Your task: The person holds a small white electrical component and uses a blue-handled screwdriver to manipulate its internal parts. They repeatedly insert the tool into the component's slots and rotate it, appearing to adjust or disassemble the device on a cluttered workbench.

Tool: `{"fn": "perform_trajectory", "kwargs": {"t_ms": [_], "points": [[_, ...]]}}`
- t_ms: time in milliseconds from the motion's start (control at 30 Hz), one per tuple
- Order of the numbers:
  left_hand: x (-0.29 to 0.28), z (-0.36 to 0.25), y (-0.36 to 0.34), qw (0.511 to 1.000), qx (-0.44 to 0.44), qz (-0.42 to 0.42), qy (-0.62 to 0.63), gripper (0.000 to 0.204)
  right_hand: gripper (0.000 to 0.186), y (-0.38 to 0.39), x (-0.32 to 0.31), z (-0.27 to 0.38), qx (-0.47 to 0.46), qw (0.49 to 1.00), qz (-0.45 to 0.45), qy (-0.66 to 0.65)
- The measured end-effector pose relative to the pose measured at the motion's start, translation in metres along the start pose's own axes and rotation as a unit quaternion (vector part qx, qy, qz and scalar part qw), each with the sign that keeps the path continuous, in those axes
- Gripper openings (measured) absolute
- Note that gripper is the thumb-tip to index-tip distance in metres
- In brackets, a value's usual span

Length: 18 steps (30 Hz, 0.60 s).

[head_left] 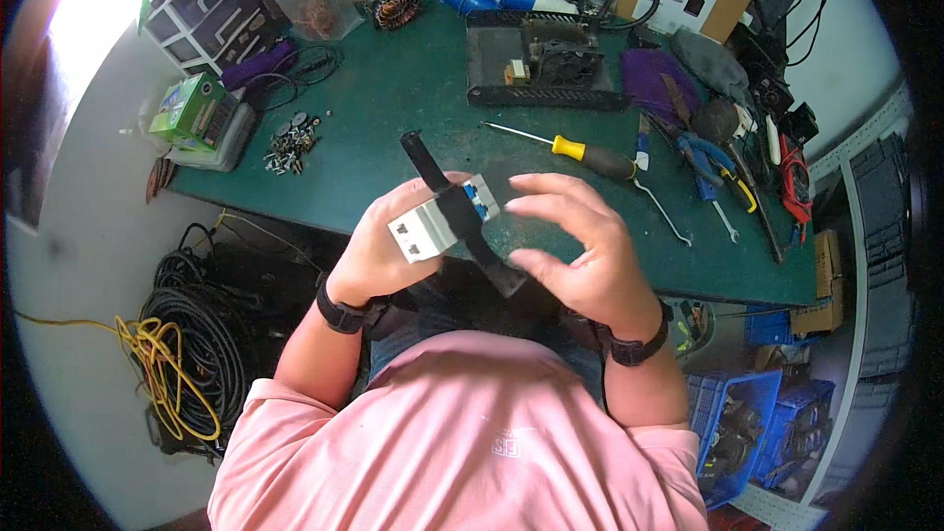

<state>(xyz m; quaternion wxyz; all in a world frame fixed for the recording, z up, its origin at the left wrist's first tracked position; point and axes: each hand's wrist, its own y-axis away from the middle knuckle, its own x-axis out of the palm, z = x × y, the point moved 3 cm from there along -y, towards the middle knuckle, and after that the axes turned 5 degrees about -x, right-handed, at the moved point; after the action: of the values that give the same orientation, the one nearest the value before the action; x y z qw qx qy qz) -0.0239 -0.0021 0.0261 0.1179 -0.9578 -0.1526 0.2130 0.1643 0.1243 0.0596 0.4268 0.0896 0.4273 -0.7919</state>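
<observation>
My left hand (379,246) grips a white circuit breaker (423,233) with a blue toggle, held tilted above the front edge of the bench. A black strap (457,211) crosses around its middle; one end sticks out up and to the left, the other hangs down to the right. Beside it, my right hand (585,246) is open, with thumb and fingers spread apart. Its thumb is close to the lower strap end, and I cannot tell whether they touch. Nothing shows between its fingers. Each wrist wears a black band.
On the green bench (393,88) lie a yellow-and-black screwdriver (590,154), a pile of screws (292,145), a black metal chassis (492,59) and pliers (713,167). A green box (192,110) stands left. Coiled cables (192,334) hang at lower left; blue crates (733,433) stand lower right.
</observation>
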Motion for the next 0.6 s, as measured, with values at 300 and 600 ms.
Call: {"fn": "perform_trajectory", "kwargs": {"t_ms": [300,600], "points": [[-0.002,0.010,-0.007,0.984,-0.116,-0.035,-0.133,0.060,0.031,0.008,0.005,-0.017,0.068,0.997,0.020,0.022],[0.009,0.002,-0.005,0.977,0.122,-0.019,-0.174,0.051,0.036,0.006,0.013,-0.013,0.037,0.996,0.051,0.056]]}}
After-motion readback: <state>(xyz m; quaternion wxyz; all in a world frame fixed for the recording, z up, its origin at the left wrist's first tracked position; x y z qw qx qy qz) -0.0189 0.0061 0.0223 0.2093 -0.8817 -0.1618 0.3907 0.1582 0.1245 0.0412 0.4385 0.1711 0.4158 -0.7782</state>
